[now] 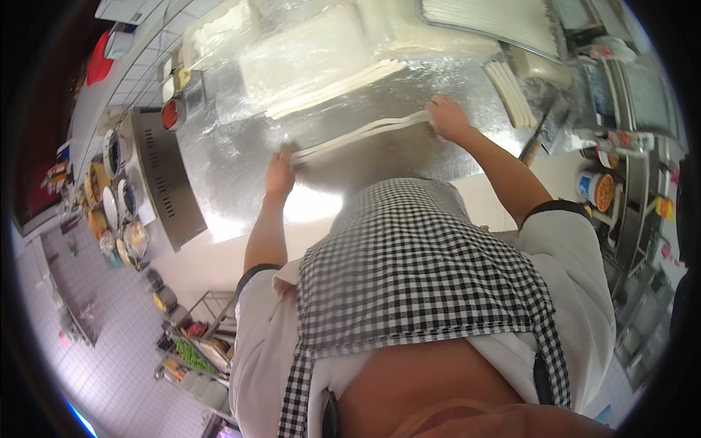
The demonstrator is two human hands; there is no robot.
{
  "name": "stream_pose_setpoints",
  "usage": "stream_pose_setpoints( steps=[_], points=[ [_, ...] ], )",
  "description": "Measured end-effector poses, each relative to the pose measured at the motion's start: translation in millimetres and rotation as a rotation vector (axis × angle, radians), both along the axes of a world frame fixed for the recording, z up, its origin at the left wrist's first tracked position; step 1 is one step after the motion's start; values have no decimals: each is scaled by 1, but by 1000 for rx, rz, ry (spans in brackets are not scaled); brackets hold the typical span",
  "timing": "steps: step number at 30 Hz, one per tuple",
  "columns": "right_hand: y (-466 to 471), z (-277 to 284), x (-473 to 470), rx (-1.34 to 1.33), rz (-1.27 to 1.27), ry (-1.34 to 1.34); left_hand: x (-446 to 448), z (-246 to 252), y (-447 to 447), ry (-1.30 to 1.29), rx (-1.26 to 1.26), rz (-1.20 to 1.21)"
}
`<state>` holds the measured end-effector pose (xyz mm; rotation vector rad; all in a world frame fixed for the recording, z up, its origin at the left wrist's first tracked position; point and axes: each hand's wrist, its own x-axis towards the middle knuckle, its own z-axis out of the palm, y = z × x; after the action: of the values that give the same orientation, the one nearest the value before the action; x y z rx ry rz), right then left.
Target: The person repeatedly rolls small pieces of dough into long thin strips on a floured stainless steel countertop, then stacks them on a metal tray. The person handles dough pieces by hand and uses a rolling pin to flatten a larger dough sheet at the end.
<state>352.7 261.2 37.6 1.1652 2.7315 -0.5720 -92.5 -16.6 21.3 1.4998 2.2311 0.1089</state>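
A long pair of white dough strands (364,130) is stretched between my two hands, over the metal worktop (230,159). My left hand (281,172) grips the strands' left end, its fingertips blurred. At the other end my right hand (449,117) is closed around them. Just beyond lies a bundle of long dough strips (337,90), side by side on the worktop. A shorter bundle of dough strips (509,94) rests to the right of my right hand.
Plastic-covered dough slabs (306,52) lie along the far side. A tray of dough strips (487,19) stands at the far right. A wooden-handled knife (534,145) lies near the right edge. A vented metal box (161,175) and a red-filled container (173,114) stand left.
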Motion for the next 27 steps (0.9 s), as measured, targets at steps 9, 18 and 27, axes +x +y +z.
stream_pose_setpoints(
  steps=[9, 18, 27],
  points=[
    [-20, 5, -19, -574, -690, 407, 32, 11, 26, -744, 152, 718],
    [-20, 5, -8, -740, -849, 823, 56, 39, 58, -740, 316, 672],
    [79, 122, 60, -570, -707, 1024, 84, 146, 201, -846, 472, 424]
  ],
)
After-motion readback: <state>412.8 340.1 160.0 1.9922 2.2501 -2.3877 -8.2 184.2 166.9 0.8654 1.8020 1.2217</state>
